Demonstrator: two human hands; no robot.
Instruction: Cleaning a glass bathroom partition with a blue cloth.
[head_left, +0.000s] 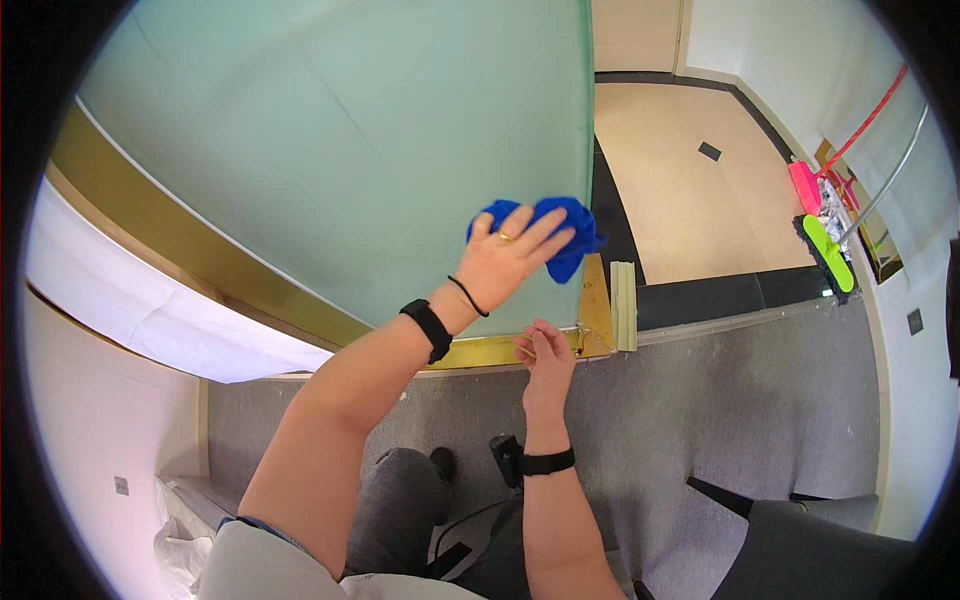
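My left hand (504, 255), with a gold ring and a dark band at the wrist, presses a blue cloth (571, 238) flat against a large pale green glass panel (360, 150), close to the panel's right edge. The fingers are spread over the cloth. Lower down, my right hand (546, 346) is raised beside the gold metal frame (480, 351) at the panel's lower corner. Its fingers are bent, and nothing is plainly seen in them; a black strap circles that wrist.
A pink broom (805, 187) and a green floor brush (828, 253) lean at the right wall. Black furniture (802, 559) stands at the lower right on grey flooring (720, 397). A ribbed cream trim piece (623, 306) borders the frame. Plastic sheeting (180, 544) lies lower left.
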